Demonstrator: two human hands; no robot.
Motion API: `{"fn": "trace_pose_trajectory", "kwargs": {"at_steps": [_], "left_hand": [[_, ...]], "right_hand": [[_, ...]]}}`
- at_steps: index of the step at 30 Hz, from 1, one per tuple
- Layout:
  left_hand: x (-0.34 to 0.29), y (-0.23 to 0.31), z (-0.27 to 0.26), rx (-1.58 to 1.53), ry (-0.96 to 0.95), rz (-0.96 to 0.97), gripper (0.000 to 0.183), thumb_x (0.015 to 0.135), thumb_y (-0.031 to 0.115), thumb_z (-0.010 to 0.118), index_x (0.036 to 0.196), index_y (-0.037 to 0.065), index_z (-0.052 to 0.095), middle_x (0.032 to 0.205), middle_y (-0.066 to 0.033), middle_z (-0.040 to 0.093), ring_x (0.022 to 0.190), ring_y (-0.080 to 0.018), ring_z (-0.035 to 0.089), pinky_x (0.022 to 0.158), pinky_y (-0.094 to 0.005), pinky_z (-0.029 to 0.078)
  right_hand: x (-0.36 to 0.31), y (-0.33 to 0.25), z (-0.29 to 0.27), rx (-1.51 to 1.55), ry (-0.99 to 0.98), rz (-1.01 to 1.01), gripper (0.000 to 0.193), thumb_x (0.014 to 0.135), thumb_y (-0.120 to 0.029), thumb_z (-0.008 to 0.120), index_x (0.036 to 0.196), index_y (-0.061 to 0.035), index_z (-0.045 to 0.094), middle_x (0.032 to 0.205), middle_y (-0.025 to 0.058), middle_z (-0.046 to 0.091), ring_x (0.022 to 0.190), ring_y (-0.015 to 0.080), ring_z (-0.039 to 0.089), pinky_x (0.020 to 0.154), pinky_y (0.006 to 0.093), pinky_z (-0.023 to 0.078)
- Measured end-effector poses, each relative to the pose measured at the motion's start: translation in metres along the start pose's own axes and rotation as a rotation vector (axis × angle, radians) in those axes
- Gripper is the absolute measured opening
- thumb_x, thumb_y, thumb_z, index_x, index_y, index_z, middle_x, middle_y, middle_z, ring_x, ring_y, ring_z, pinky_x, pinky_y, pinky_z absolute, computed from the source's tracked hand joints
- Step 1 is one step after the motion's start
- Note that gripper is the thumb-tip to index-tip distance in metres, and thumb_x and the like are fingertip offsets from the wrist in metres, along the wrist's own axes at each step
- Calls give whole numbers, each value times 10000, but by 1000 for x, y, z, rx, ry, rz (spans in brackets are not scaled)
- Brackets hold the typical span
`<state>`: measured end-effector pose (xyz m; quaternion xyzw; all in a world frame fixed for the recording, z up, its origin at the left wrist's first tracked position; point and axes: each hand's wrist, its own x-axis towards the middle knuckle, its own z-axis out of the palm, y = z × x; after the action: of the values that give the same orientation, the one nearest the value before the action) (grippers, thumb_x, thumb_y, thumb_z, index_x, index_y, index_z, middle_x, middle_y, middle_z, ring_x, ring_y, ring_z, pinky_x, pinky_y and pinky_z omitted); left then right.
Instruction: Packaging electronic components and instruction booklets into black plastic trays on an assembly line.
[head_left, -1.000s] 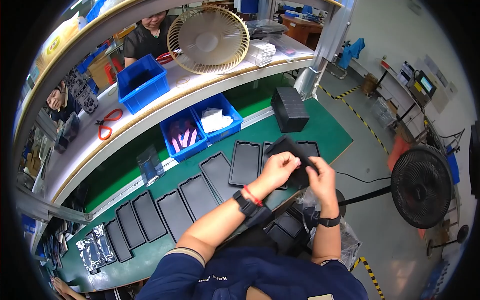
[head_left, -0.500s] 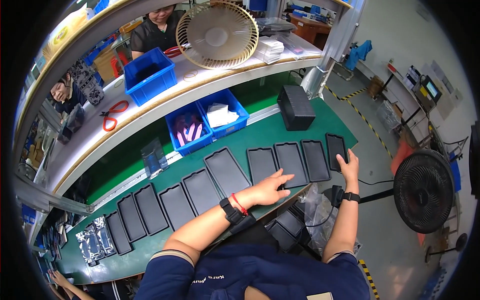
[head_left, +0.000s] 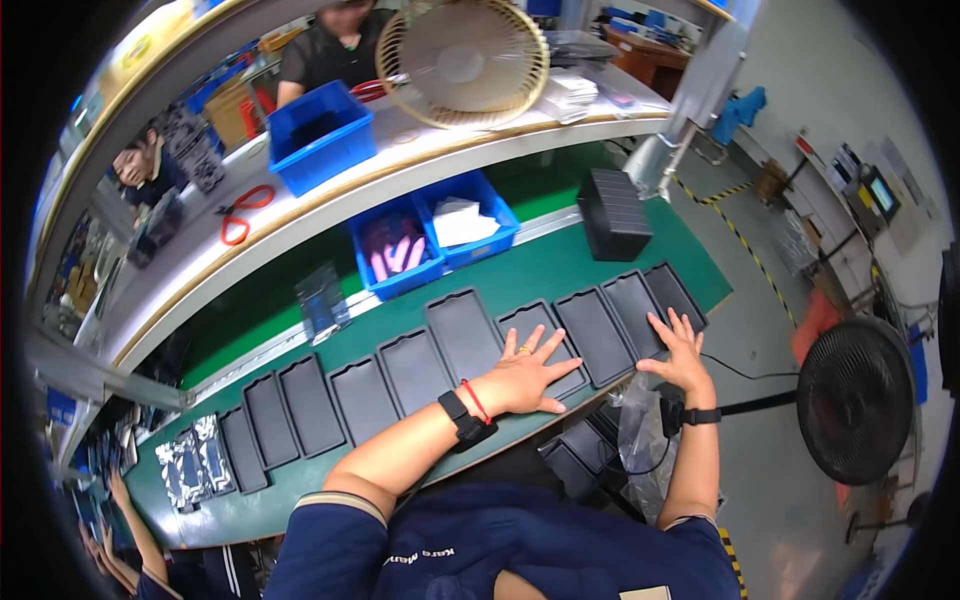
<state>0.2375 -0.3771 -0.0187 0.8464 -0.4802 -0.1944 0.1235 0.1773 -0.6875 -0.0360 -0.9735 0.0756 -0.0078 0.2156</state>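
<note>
A row of shallow black rectangular trays runs along the green bench. My left hand (head_left: pixel 522 378) lies with fingers spread over the near part of one black tray (head_left: pixel 535 318); nothing is gripped. My right hand (head_left: pixel 682 358) is open, fingers fanned, at the near ends of the last two trays on the right, the inner tray (head_left: pixel 628 298) and the end tray (head_left: pixel 672 288). These two sit close together, the end one tilted sideways. Between my hands is another tray (head_left: pixel 592 330). Left of my left hand stands a larger tray (head_left: pixel 462 325). Whether my fingertips press on the trays is hard to tell.
Silvery packets (head_left: pixel 193 468) lie at the row's left end. A black box (head_left: pixel 613 215) and blue bins (head_left: pixel 470 235) stand behind the trays. A black fan (head_left: pixel 856 402) is at right. More trays (head_left: pixel 578 455) sit below the bench edge. Other people are beyond the shelf and at left.
The view has shifted, moving the scene rightward. My left hand has spread its fingers flatter. My right hand has come nearer the left one, and the right-end trays now sit closer together, the last tilted.
</note>
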Motion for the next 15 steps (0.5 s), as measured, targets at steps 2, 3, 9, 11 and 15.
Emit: {"fn": "trace_pose_trajectory", "kwargs": {"at_steps": [2,3,9,11,15], "left_hand": [[-9,-3,1,-13,34,-17,758,785,557,592,1424,278,297,1508,-193,97,1384,-423,45,1065,-628,42],[-11,-4,3,-18,43,-45,758,785,557,592,1424,278,297,1508,-193,97,1384,-423,45,1065,-628,42],[-35,-15,10,-34,81,-46,750,788,555,591,1422,278,301,1488,-222,140,1376,-441,52,1075,-610,34],[-46,-19,10,-33,81,-70,771,779,561,597,1426,273,292,1487,-224,140,1376,-442,48,1081,-600,44],[-69,-25,12,-91,331,1,692,808,489,605,1366,147,379,1408,-236,274,1347,-406,174,1071,-562,149]], "right_hand": [[-2,-9,2,-11,-8,-11,982,477,-566,787,1351,-276,444,1472,170,266,1383,387,124,1062,618,27],[-4,-14,2,-28,2,7,977,484,-563,785,1351,-271,443,1471,171,268,1381,389,133,1058,624,28],[-7,-34,18,-44,-6,-50,944,530,-571,761,1357,-251,438,1477,197,232,1382,390,119,1050,634,15],[-6,-44,21,-50,-11,-70,944,533,-577,759,1357,-247,437,1479,204,222,1383,390,113,1051,632,11],[-10,-60,22,-85,-36,-35,916,553,-475,784,1366,-251,425,1485,191,212,1382,385,127,1061,618,49]]}}
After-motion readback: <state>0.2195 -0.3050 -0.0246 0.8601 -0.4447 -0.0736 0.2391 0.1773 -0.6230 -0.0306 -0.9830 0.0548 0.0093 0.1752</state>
